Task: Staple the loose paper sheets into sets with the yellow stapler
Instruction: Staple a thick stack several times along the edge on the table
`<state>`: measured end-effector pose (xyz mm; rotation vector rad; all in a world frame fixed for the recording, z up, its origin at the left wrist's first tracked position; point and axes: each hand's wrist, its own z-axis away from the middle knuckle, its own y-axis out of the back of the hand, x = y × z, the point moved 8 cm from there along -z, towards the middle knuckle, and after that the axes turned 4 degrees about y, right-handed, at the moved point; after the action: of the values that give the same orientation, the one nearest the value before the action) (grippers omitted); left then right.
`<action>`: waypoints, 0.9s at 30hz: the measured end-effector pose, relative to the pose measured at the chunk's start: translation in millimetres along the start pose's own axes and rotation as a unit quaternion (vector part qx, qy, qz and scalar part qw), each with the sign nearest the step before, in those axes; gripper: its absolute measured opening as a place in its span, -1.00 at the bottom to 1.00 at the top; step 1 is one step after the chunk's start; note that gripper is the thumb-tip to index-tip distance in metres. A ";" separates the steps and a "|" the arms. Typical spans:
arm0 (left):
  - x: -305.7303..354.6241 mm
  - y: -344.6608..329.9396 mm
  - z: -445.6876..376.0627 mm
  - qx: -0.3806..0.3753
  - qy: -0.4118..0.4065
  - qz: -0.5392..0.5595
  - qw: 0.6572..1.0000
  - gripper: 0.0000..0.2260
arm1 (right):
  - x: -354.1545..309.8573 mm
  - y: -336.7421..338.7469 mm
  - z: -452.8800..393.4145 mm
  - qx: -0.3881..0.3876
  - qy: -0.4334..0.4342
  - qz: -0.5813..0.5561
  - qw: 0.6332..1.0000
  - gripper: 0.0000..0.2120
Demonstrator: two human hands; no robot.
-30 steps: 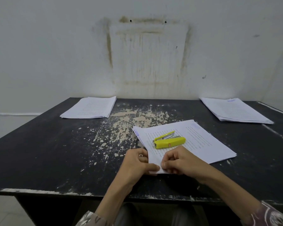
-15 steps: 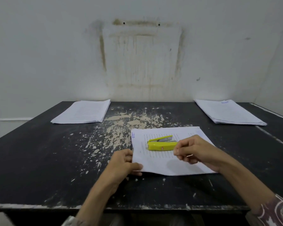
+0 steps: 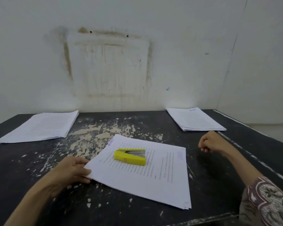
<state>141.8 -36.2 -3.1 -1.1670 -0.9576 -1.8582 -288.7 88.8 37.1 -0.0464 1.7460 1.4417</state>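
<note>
A yellow stapler (image 3: 129, 157) lies on a set of printed paper sheets (image 3: 155, 178) in the middle of the black table (image 3: 219, 185). My left hand (image 3: 72, 170) grips the near left corner of these sheets, thumb on top. My right hand (image 3: 210, 141) is off to the right above the table, fingers curled; it may pinch something tiny, too small to tell. A stack of sheets (image 3: 42, 126) lies at the back left and another stack (image 3: 194, 119) at the back right.
The tabletop is worn, with pale flaked patches (image 3: 95, 132) behind the middle sheets. A stained white wall (image 3: 108, 66) stands right behind the table. The table's right edge (image 3: 255, 128) runs diagonally near my right hand.
My right hand left the sheets' near edge, passed by the stapler and moved out to the right. The sheets with the stapler on them have turned under my left hand.
</note>
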 end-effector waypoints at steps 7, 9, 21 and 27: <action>-2.4 -1.6 -0.2 0.009 -0.007 0.078 0.997 -0.86 | 12.9 -2.2 -9.7 -0.020 -0.013 0.066 0.998 -0.73; -3.6 -1.0 -0.5 0.010 -0.008 0.081 0.997 -0.87 | 12.1 -2.2 -9.6 -0.019 -0.015 0.071 0.997 -0.75; -2.9 -0.6 0.2 0.015 -0.014 0.063 0.998 -0.81 | -101.8 -52.7 26.3 -0.074 0.207 0.064 0.973 -0.85; -4.0 4.3 1.7 0.037 -0.021 0.068 0.997 -0.79 | -171.5 -124.4 55.1 -0.192 0.327 0.149 0.914 -0.55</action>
<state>147.5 -35.9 -5.5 -1.2003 -0.9380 -1.6845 -83.5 12.9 45.7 -0.5496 2.0112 2.1576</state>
